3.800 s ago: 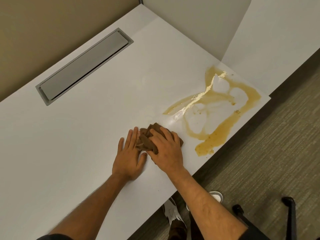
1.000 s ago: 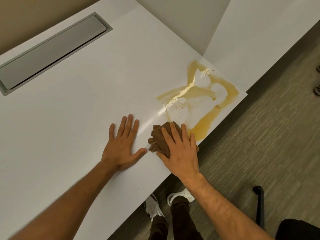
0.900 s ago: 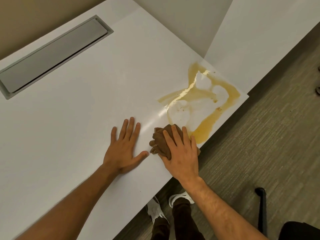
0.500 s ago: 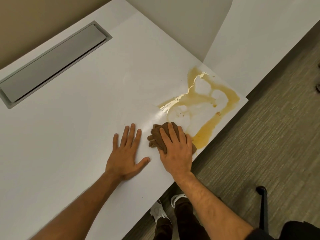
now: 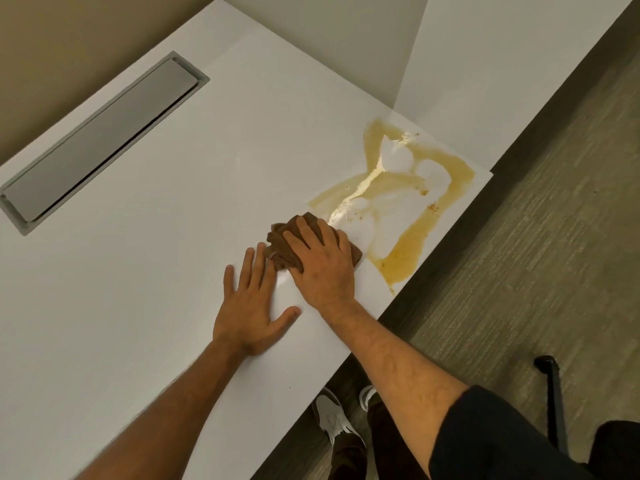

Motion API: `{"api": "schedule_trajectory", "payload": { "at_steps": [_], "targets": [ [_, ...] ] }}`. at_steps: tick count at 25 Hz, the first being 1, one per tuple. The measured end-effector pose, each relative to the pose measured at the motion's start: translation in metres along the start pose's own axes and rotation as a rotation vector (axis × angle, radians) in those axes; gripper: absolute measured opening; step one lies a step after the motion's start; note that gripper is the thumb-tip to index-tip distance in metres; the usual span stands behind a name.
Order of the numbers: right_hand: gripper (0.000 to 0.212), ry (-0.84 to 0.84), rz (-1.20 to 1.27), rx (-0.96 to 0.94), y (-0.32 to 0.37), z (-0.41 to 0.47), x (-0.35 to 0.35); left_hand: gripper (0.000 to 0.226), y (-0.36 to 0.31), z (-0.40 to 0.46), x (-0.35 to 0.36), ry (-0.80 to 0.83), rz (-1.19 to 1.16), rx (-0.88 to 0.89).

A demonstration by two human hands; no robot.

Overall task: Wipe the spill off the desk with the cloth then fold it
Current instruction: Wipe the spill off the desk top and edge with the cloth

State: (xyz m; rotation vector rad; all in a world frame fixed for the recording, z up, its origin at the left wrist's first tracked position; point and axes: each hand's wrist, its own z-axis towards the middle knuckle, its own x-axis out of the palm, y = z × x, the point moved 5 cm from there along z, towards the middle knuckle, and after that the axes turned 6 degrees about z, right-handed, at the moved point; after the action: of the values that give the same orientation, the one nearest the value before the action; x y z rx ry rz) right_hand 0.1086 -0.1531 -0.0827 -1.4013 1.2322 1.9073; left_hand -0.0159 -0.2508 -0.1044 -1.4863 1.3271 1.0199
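Observation:
A bunched brown cloth (image 5: 280, 244) lies on the white desk (image 5: 138, 271) under my right hand (image 5: 320, 263), which presses it down with spread fingers. The cloth's right end touches the near left edge of a yellow-brown spill (image 5: 405, 251) that loops across the desk's right corner. My left hand (image 5: 251, 306) rests flat on the desk, fingers apart, just left of the cloth; its fingertips almost touch the cloth.
A grey cable-tray lid (image 5: 104, 133) is set into the desk at the back left. A white partition (image 5: 346, 39) stands behind the spill. The desk's front edge runs diagonally; below it are carpet, my shoes (image 5: 332, 417) and a black chair arm (image 5: 554, 393).
My right hand has slid the cloth back left, away from the thick lower part of the spill and closer to my left hand. My left hand has stayed flat on the desk.

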Motion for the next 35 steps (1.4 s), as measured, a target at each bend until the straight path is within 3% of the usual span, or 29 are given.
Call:
{"api": "schedule_trajectory", "payload": {
  "at_steps": [3, 6, 10, 16, 18, 22, 23, 26, 28, 35],
  "targets": [
    [0.032, -0.095, 0.135, -0.090, 0.002, -0.015, -0.004, 0.099, -0.001, -0.001, -0.001, -0.029, -0.024, 0.027],
    [0.033, -0.133, 0.208, -0.177, 0.003, -0.046, -0.005, 0.102, 0.001, -0.003, 0.000, -0.049, -0.022, 0.039],
    [0.030, -0.097, 0.264, -0.186, -0.006, -0.081, -0.014, 0.113, 0.003, -0.004, 0.003, -0.049, 0.024, 0.062],
    [0.036, 0.097, 0.263, -0.093, -0.028, -0.097, -0.032, 0.112, 0.004, -0.004, 0.003, -0.065, 0.014, 0.053],
    [0.031, 0.025, 0.273, 0.061, -0.038, -0.099, -0.043, 0.112, 0.004, -0.003, 0.003, -0.074, 0.013, 0.056],
    [0.043, -0.352, 0.382, 0.309, -0.057, -0.094, -0.069, 0.114, 0.007, -0.002, 0.006, -0.073, 0.015, 0.049],
    [0.048, -0.341, 0.372, 0.341, -0.059, -0.091, -0.069, 0.113, 0.007, -0.002, 0.006, -0.069, 0.019, 0.050],
    [0.074, -0.001, 0.027, 0.318, -0.052, -0.087, -0.047, 0.114, 0.007, -0.002, 0.006, -0.058, 0.022, 0.044],
    [0.088, 0.134, -0.136, 0.260, -0.050, -0.087, -0.034, 0.113, 0.005, -0.001, 0.004, -0.054, 0.023, 0.040],
    [0.072, 0.011, -0.159, 0.251, -0.055, -0.071, -0.024, 0.113, 0.003, -0.002, -0.002, -0.009, 0.020, 0.029]
  ]
}}
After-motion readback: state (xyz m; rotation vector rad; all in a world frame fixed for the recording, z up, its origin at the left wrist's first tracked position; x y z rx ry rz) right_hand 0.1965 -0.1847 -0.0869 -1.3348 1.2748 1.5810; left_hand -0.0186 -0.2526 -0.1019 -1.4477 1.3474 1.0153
